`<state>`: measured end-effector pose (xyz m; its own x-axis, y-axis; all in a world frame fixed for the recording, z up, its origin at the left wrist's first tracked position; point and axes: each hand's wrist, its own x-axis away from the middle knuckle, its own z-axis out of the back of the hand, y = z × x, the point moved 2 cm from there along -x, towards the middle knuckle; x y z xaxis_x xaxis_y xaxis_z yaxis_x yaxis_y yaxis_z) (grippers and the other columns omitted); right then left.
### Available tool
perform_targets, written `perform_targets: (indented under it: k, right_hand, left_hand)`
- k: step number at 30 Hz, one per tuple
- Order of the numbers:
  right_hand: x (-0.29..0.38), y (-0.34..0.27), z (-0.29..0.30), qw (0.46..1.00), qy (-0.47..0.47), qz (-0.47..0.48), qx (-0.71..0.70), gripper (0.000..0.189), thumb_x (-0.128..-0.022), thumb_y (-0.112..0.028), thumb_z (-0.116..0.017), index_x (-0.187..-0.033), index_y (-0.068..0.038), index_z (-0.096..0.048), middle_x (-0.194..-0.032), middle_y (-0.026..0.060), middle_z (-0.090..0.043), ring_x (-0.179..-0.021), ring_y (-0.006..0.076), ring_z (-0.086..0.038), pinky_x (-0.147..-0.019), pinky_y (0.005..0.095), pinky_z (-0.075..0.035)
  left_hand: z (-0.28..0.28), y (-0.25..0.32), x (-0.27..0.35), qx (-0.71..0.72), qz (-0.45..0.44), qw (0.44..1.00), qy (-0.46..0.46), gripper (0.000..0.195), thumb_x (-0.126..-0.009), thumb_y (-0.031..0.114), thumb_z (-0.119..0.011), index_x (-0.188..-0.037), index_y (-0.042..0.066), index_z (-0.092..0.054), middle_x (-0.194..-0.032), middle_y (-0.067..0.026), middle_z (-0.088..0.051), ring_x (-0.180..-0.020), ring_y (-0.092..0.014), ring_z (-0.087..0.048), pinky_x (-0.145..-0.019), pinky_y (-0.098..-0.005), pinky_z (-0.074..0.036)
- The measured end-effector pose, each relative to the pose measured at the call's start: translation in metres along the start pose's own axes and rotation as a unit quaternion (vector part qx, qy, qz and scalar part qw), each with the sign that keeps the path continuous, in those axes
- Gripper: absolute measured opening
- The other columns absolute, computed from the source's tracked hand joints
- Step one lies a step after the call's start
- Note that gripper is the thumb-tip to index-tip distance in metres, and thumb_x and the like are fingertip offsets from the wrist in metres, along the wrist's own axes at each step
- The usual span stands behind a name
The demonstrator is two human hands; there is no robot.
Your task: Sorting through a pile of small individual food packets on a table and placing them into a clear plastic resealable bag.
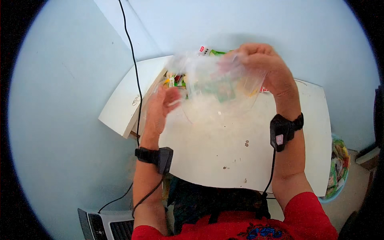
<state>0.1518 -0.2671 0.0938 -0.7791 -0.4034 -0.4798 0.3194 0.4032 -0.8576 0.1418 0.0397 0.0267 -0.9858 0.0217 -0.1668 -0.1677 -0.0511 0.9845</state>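
A clear plastic bag [207, 90], blurred by motion, hangs over the far part of the white table [204, 150]. My right hand [264, 64] pinches its upper right part, the fingertips partly lost in blur. My left hand [165, 100] is by the bag's left side, fingers apart and also blurred. I see nothing held in it, though thin clear film shows close by. Behind the bag lie colorful food packets [177, 78], mostly covered by it. A green and white packet [217, 52] sticks up past its top edge.
A black cable [132, 51] hangs down past my left forearm. Wrist devices [282, 132] with cords are strapped to both arms. A blue-rimmed basket of packets [339, 168] stands right of the table. Pale walls [69, 105] close in behind and left. A grey-black appliance [105, 225] sits lower left.
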Motion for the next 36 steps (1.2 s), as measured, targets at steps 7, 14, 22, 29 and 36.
perform_targets:
  k: [7,14,22,29,36]
  right_hand:
    - [0.001,0.026,0.017,0.988,-0.087,-0.112,0.065,0.014,-0.080,-0.018,-0.066,-0.074,-0.005,-0.062,-0.068,-0.0014,-0.061,-0.057,0.0067,-0.055,-0.051,0.0221,-0.045]
    - [0.009,0.020,0.023,0.963,0.084,-0.176,0.187,0.016,-0.082,-0.017,-0.065,-0.072,-0.006,-0.059,-0.067,-0.0007,-0.059,-0.057,0.0062,-0.052,-0.051,0.0219,-0.042]
    - [0.000,0.043,0.046,0.941,0.257,-0.095,0.197,0.013,-0.086,-0.015,-0.066,-0.081,-0.003,-0.065,-0.068,0.0003,-0.061,-0.057,0.0073,-0.056,-0.052,0.0223,-0.045]
    - [0.001,0.048,0.048,0.964,0.241,-0.063,0.092,0.015,-0.086,-0.016,-0.069,-0.086,-0.002,-0.067,-0.071,-0.0002,-0.061,-0.059,0.0062,-0.053,-0.053,0.0210,-0.044]
    - [0.001,0.064,0.044,0.966,0.122,-0.170,0.155,0.014,-0.086,-0.018,-0.069,-0.090,-0.005,-0.065,-0.072,-0.0027,-0.059,-0.059,0.0048,-0.052,-0.051,0.0200,-0.043]
  left_hand:
    - [-0.076,-0.003,0.002,0.233,0.034,0.962,-0.138,0.051,-0.099,0.040,-0.046,-0.127,-0.003,-0.048,-0.119,-0.0131,-0.060,-0.104,-0.021,-0.063,-0.085,-0.0397,-0.054]
    - [-0.060,-0.040,-0.026,0.316,-0.002,0.949,0.001,0.032,-0.096,0.031,-0.054,-0.107,0.002,-0.058,-0.103,-0.0079,-0.065,-0.090,-0.018,-0.065,-0.081,-0.0364,-0.055]
    - [-0.029,-0.079,-0.028,0.387,-0.010,0.922,0.028,0.028,-0.095,0.030,-0.055,-0.100,0.003,-0.061,-0.093,-0.0101,-0.067,-0.084,-0.021,-0.066,-0.076,-0.0358,-0.054]
    - [-0.016,-0.057,-0.020,0.431,0.036,0.852,-0.294,0.059,-0.095,0.055,-0.038,-0.100,0.001,-0.062,-0.098,-0.0142,-0.067,-0.085,-0.029,-0.067,-0.075,-0.0416,-0.054]
    - [-0.039,-0.066,-0.021,0.240,0.085,0.960,-0.117,0.033,-0.095,0.034,-0.055,-0.096,0.003,-0.065,-0.081,-0.0078,-0.066,-0.068,-0.020,-0.065,-0.065,-0.0342,-0.056]
